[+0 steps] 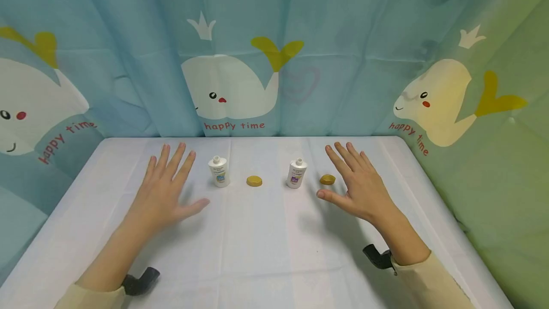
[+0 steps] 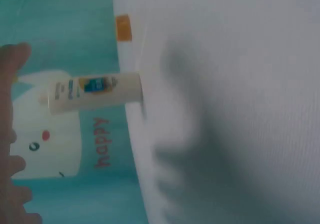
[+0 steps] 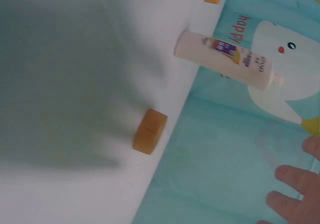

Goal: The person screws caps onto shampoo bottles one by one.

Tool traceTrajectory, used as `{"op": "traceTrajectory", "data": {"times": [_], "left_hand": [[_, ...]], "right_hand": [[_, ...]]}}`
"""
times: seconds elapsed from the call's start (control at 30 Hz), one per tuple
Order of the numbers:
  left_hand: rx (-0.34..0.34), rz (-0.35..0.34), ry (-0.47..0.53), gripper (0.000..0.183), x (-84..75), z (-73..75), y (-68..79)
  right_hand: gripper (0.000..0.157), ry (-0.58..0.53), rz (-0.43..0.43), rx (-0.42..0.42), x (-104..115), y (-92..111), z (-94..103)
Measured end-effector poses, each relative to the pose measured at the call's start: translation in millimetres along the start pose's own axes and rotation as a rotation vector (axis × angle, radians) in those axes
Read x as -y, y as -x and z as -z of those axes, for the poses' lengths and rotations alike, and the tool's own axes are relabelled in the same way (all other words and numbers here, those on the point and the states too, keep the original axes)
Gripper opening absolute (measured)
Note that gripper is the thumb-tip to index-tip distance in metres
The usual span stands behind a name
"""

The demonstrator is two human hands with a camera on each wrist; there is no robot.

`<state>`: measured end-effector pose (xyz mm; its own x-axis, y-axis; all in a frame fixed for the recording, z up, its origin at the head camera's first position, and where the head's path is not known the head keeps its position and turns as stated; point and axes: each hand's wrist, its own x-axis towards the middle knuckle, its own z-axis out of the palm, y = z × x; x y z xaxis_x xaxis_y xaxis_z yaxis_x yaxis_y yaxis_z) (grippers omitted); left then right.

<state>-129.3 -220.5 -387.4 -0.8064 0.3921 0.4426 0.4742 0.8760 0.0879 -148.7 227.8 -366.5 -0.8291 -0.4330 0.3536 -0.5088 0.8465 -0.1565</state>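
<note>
While both of your hands hover flat above the table (image 1: 266, 252), nothing has yet been grasped. Your left hand (image 1: 165, 190) has its fingers (image 1: 173, 161) spread and released, just left of the blue-label bottle (image 1: 219, 171); your right hand (image 1: 360, 185) is likewise spread, fingers (image 1: 349, 159) straight and holding nothing, with its thumb side just beside the right gold cap (image 1: 327, 179).

Both bottles stand upright and uncapped near the far edge of the table, the purple-label bottle (image 1: 296, 173) to the right of the left gold cap (image 1: 254, 181), which lies between the two bottles. Each cap therefore rests to the right of one bottle, apart from it. In the right wrist view, the nearer cap (image 3: 149, 131) sits on the white cloth with the purple-label bottle (image 3: 225, 59) beyond it; in the left wrist view, the blue-label bottle (image 2: 95, 91) shows against the whale-print curtain (image 1: 231, 61).

Judged from this layout, the step in hand is the approach, before any pick-up. A next move would likely call for closing your fingers round a cap or steadying a bottle without tipping it, since the bottles are narrow.
</note>
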Motion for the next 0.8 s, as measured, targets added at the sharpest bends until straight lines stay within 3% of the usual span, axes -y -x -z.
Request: {"op": "traceTrajectory", "data": {"times": [0.4, 0.57, 0.8], "left_hand": [[-0.074, -0.054, 0.175, 0.091, -31.3, -5.2, -12.5], [-0.069, -0.062, 0.244, 0.09, -49.8, -6.7, -20.6], [-0.107, -0.128, 0.372, 0.081, -71.9, -13.7, -34.0]], "right_hand": [[0.093, -0.041, -0.029, 0.061, -5.8, 6.3, -7.2], [0.094, -0.059, -0.038, 0.089, -10.1, 7.1, -13.1], [0.092, -0.075, -0.048, 0.133, -14.6, 2.8, -18.7]]}}
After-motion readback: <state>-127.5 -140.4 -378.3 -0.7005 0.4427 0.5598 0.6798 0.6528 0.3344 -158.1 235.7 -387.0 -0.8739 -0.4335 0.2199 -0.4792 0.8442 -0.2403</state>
